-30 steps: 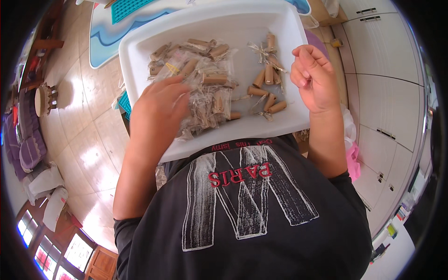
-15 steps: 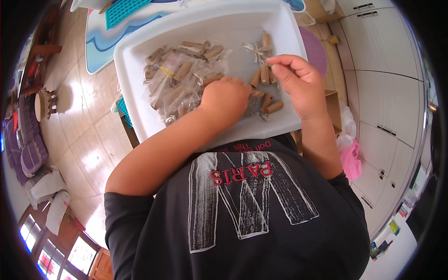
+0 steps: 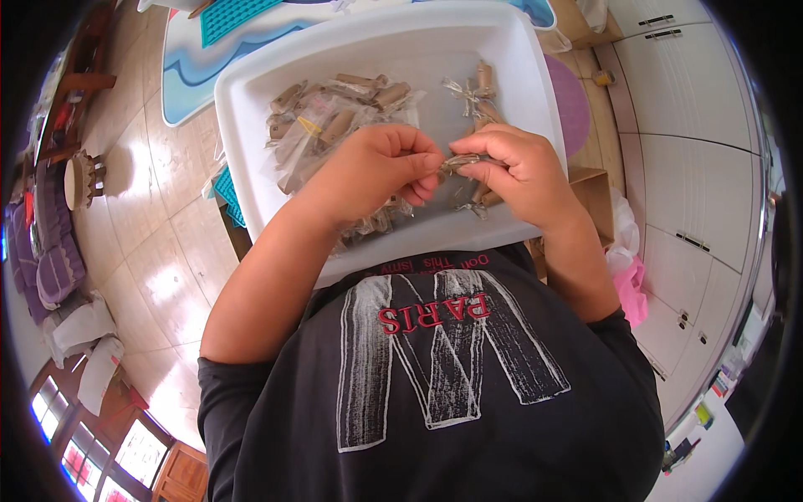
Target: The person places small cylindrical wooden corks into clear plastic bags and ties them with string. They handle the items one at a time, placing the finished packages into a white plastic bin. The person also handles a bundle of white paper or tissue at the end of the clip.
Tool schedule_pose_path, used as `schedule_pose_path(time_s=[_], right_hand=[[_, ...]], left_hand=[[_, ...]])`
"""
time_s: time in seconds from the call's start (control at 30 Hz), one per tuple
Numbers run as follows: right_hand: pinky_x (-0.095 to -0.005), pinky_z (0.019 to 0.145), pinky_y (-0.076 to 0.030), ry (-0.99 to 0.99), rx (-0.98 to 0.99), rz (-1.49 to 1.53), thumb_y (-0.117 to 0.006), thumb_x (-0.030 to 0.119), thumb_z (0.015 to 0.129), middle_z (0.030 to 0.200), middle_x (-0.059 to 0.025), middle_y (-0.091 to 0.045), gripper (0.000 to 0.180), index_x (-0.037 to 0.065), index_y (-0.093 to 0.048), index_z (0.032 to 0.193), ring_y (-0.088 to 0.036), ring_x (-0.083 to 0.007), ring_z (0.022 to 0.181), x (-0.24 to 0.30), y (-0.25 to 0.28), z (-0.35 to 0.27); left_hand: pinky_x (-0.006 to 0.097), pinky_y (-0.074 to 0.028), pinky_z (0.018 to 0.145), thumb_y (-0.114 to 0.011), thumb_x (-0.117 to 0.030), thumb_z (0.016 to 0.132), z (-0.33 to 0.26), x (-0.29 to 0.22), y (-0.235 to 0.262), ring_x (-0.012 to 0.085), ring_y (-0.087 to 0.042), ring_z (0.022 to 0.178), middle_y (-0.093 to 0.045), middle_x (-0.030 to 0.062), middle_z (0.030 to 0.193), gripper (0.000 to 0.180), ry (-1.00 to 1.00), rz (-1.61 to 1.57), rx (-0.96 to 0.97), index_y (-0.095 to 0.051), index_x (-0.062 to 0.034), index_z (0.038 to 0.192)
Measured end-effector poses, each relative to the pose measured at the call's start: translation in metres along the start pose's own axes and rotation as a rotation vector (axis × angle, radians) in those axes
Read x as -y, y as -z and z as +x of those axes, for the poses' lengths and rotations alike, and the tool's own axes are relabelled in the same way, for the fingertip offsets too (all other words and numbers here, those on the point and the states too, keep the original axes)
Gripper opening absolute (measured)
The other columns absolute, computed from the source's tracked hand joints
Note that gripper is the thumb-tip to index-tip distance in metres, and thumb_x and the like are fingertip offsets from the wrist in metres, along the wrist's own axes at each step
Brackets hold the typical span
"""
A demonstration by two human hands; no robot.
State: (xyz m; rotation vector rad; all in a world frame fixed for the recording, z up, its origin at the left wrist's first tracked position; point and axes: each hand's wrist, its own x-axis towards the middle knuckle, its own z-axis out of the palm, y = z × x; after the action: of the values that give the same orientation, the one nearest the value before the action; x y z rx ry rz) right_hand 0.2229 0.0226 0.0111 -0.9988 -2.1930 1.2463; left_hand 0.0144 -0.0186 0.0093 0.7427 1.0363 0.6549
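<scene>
Above a white plastic tub, my two hands meet at a small, shiny, clear-and-brown piece. My right hand pinches this piece between thumb and fingers. My left hand has its thumb and fingertips closed at the other end of it; the exact grip is too small to make out. Left of them in the tub lies a heap of brown cylinders in clear plastic bags, partly hidden by my left hand. A smaller group of brown cylinders with shiny strands lies along the right side, partly behind my right hand.
A blue and white wavy-patterned table holds a teal grid tray beyond the tub. A cardboard box and a pink bag stand at the right, near white cabinets. A round stool is on the left.
My left hand has lifted from the pieces in the tub and come up beside the right. My right hand has lowered toward it, and the shiny piece now shows between them.
</scene>
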Motion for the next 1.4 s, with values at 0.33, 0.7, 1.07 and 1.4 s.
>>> schedule_pose_path(time_s=[0.33, 0.7, 1.07, 1.4], right_hand=[[-0.0193, 0.06, -0.044, -0.213, -0.261, 0.64, -0.064, 0.007, 0.082, 0.075, -0.0023, -0.061, 0.012, -0.002, -0.062, 0.09, -0.056, -0.0071, 0.069, 0.017, -0.007, 0.0], [-0.0196, 0.055, -0.04, -0.067, -0.512, 0.511, -0.064, 0.004, 0.082, 0.076, -0.0014, -0.061, 0.009, -0.001, -0.063, 0.089, -0.052, -0.0056, 0.064, 0.017, 0.001, 0.008], [-0.0246, 0.055, -0.044, 0.263, -0.196, -0.241, -0.064, -0.005, 0.07, 0.074, -0.0089, -0.06, 0.015, 0.002, -0.064, 0.083, -0.057, -0.0194, 0.061, 0.009, 0.024, 0.002], [-0.021, 0.061, -0.044, -0.162, 0.154, 0.655, -0.063, 0.002, 0.08, 0.076, -0.0016, -0.061, 0.004, 0.001, -0.064, 0.084, -0.055, -0.0062, 0.069, 0.014, 0.01, -0.004]], left_hand=[[0.029, -0.041, 0.086, -0.059, -0.017, 0.087, -0.003, -0.008, -0.002, 0.013, -0.052, 0.094, -0.059, 0.0076, 0.1, 0.031, -0.389, 0.086, -0.097, -0.053, 0.0023, 0.111], [0.025, -0.044, 0.084, -0.063, -0.011, 0.082, 0.001, 0.012, -0.013, 0.0115, -0.056, 0.091, -0.059, 0.0046, 0.103, 0.045, -0.108, 0.11, 0.103, -0.046, 0.0009, 0.122], [0.024, -0.051, 0.067, -0.047, -0.015, 0.092, -0.031, -0.001, -0.002, 0.0122, -0.06, 0.075, -0.059, 0.0099, 0.102, 0.031, -0.096, -0.291, -0.106, -0.049, 0.0001, 0.119], [0.021, -0.05, 0.056, -0.048, -0.02, 0.093, -0.019, 0.008, 0.002, 0.0097, -0.059, 0.065, -0.062, 0.0104, 0.097, 0.024, 0.01, -0.551, -0.016, -0.055, -0.0008, 0.105]])
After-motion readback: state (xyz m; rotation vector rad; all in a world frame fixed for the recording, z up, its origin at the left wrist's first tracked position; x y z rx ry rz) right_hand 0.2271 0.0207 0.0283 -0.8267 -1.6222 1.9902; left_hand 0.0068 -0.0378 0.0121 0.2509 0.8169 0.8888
